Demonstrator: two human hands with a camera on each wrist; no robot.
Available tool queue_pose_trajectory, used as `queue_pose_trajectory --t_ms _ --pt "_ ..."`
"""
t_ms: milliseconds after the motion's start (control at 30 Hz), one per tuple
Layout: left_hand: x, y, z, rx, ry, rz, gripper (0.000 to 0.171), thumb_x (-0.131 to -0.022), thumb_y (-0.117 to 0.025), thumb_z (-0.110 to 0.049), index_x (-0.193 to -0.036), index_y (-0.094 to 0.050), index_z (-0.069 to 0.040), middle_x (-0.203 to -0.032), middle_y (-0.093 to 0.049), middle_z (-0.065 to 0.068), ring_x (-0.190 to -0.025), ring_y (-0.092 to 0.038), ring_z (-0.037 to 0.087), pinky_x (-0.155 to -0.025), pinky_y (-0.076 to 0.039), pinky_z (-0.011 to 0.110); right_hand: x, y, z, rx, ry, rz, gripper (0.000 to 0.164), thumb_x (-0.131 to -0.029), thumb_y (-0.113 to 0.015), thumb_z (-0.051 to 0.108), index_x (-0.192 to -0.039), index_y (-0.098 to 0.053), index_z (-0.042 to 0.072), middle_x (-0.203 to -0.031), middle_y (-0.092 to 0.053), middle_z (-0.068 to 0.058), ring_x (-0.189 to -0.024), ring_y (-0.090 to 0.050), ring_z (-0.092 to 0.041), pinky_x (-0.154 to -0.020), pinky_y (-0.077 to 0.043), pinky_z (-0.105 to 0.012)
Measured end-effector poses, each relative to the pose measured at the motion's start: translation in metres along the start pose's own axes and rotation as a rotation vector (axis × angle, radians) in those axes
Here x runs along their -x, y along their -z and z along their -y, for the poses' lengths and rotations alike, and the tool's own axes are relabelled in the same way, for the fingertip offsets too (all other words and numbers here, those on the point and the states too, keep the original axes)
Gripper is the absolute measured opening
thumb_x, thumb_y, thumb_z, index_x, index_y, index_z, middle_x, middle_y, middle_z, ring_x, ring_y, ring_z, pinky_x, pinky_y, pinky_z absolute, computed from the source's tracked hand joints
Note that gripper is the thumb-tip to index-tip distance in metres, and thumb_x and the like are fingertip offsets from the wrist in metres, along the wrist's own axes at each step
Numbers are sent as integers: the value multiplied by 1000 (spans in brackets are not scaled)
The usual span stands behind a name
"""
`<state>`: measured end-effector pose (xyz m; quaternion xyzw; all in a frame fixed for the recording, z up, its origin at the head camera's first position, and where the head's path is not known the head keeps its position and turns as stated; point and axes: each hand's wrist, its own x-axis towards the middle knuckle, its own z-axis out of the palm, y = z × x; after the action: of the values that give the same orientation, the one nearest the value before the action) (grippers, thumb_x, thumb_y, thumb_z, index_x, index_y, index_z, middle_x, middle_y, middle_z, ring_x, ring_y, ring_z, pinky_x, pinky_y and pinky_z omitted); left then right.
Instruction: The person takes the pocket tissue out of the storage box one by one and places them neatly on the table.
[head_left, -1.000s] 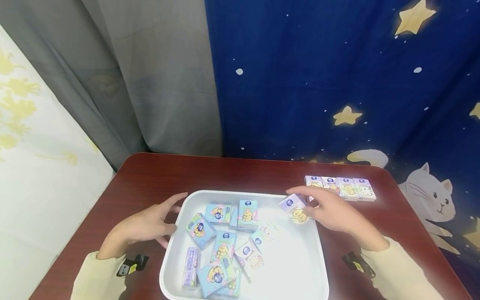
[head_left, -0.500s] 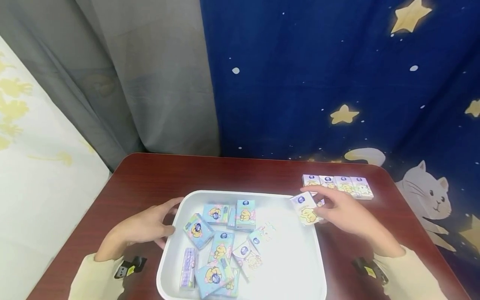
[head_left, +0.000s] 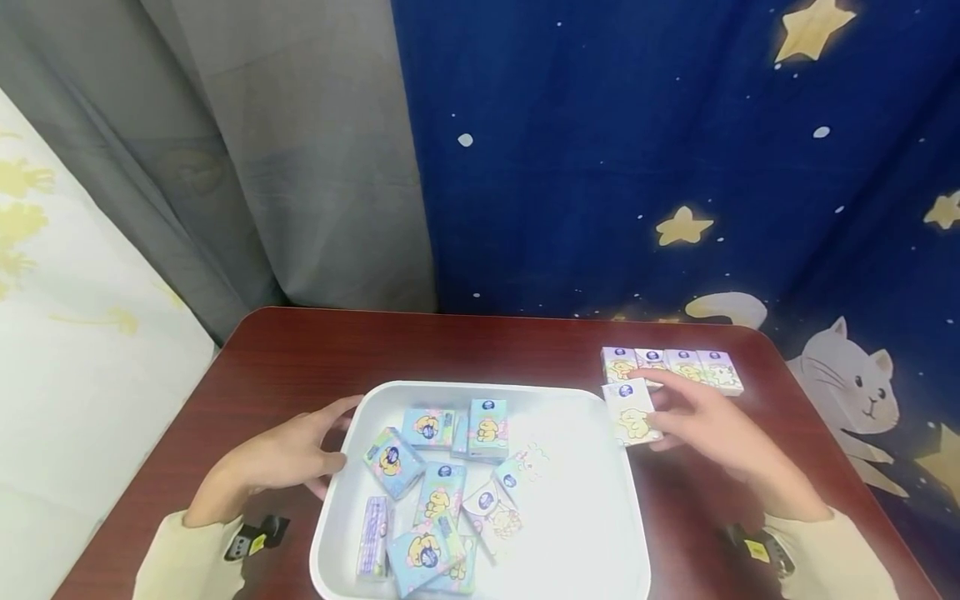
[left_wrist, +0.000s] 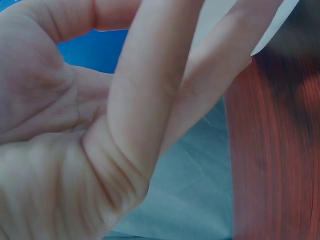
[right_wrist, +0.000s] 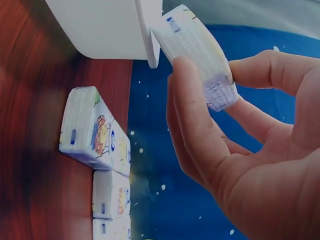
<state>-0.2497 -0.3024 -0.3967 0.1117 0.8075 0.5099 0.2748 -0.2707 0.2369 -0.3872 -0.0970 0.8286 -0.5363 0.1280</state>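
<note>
White and round-cornered, a tray point(head_left: 577, 508) is sitting on the red-brown table point(head_left: 420, 342) before you, and your hands are working well apart. Your right hand point(head_left: 697, 421) is pinching a small pale packet point(head_left: 628, 412) between thumb and fingers, its cartoon print and blue oval mark facing the head camera. You are holding it by the tray's far right corner; in the head view it is overlapping the rim, though whether it is touching, I cannot tell. Your left hand point(head_left: 281, 450) is lying at the tray's left rim, thumb and forefinger spreading apart; how firmly it is touching, I cannot tell.

Just beyond the small pale packet, four more are lying side by side in a row point(head_left: 684, 367). The right wrist view is showing one packet jutting out point(right_wrist: 77, 120) ahead of its neighbours. Inside the tray, light-blue packets point(head_left: 444, 483) are lying at mixed angles, some overlapping; a purple striped packet point(head_left: 373, 537) is lying near the left wall, and a white packet point(head_left: 492, 521) is lying aslant near the middle. Cream sleeves point(head_left: 187, 558) are covering your forearms. Behind the table, a grey curtain point(head_left: 315, 167) is hanging beside a blue curtain point(head_left: 525, 183) bearing stars and a cat.
</note>
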Motion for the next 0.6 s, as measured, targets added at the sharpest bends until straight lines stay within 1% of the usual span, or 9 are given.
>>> queue_pose_trajectory --t_ms 133,233,333,367,500,600 --pt "0 0 1 4 0 2 86 -98 -63 8 -170 -15 7 -149 -51 35 -94 -78 37 -67 -68 52 3 7 -10 -46 -5 -15 68 -100 -73 1 -163 -46 -4 -130 -69 -31 -97 -77 -26 -78 -69 -40" --pt "1 1 2 -3 1 -2 86 -99 -63 8 -170 -17 6 -149 -51 35 -94 -78 37 -67 -68 52 5 14 -19 -90 4 -6 68 -101 -72 1 -163 -43 -6 -129 -69 -31 -96 -77 -26 -77 -69 -42" --pt "1 1 2 -11 0 -5 85 -99 -64 8 -170 -18 4 -148 -52 34 -94 -78 37 -67 -68 51 9 23 -29 -121 11 11 67 -103 -71 1 -163 -44 -5 -130 -70 -27 -98 -78 -26 -78 -69 -42" --pt "1 1 2 -13 -1 -5 85 -99 -64 8 -170 -19 4 -148 -52 34 -94 -78 37 -67 -69 51 10 26 -32 -133 12 20 65 -103 -71 1 -163 -46 -2 -129 -71 -24 -98 -78 -27 -78 -69 -42" --pt "0 1 2 -17 -8 -3 85 -99 -64 8 -170 -19 3 -146 -53 33 -95 -77 36 -67 -68 51 16 37 -48 -194 5 49 58 -104 -68 -2 -158 -58 16 -129 -74 -9 -103 -77 -24 -82 -68 -40" --pt "0 0 1 -11 -15 2 85 -98 -63 8 -170 -19 3 -147 -51 34 -96 -77 37 -67 -68 51 19 44 -59 -256 -10 66 57 -104 -65 -5 -152 -63 27 -128 -73 -3 -105 -76 -23 -85 -67 -38"
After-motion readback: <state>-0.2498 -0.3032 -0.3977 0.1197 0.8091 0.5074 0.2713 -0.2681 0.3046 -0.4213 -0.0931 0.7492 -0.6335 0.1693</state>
